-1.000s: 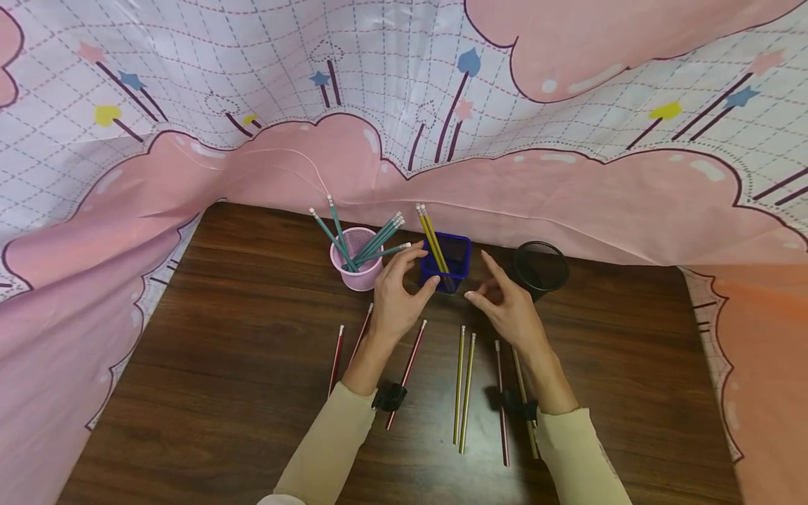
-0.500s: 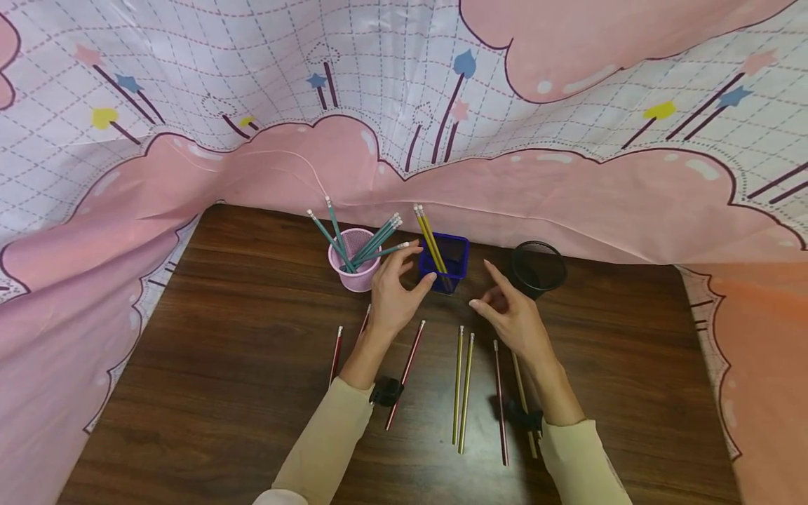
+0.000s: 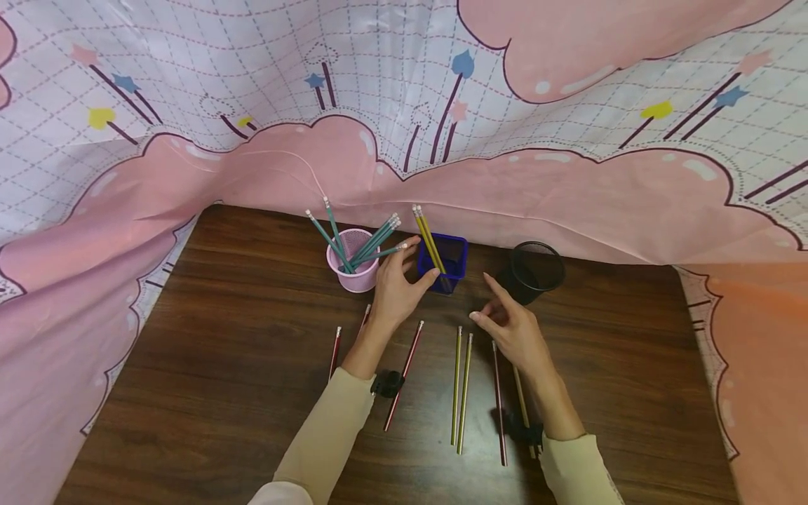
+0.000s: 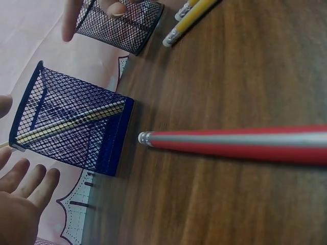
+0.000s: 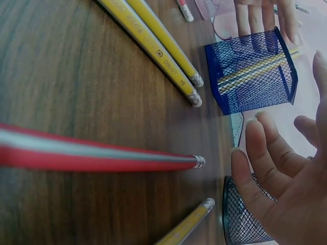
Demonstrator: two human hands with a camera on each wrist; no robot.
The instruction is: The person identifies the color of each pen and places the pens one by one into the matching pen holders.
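Note:
My left hand (image 3: 395,291) is at the left side of the blue square mesh pen holder (image 3: 459,273), fingers spread and thumb tip at its near left corner. Two yellow pencils (image 3: 429,237) lean inside that holder, eraser ends up. In the left wrist view the fingers of the left hand (image 4: 20,209) lie beside the blue mesh, not curled round it. My right hand (image 3: 517,330) hovers relaxed and holds nothing, between the blue holder and the round black mesh pen holder (image 3: 527,290). The right wrist view has the right hand (image 5: 291,173) with parted fingers, apart from the blue holder.
Left of the blue holder stands a pink mesh pen holder (image 3: 357,282) with several green pencils (image 3: 328,235). On the wooden table (image 3: 240,365) lie red pencils (image 3: 404,375) and yellow pencils (image 3: 465,393), some partly under the forearms. A patterned cloth (image 3: 568,203) hangs behind.
My right hand has drawn back from the blue holder, toward the near edge and slightly right. The left hand stays almost where it was, and the pencils and holders keep their places.

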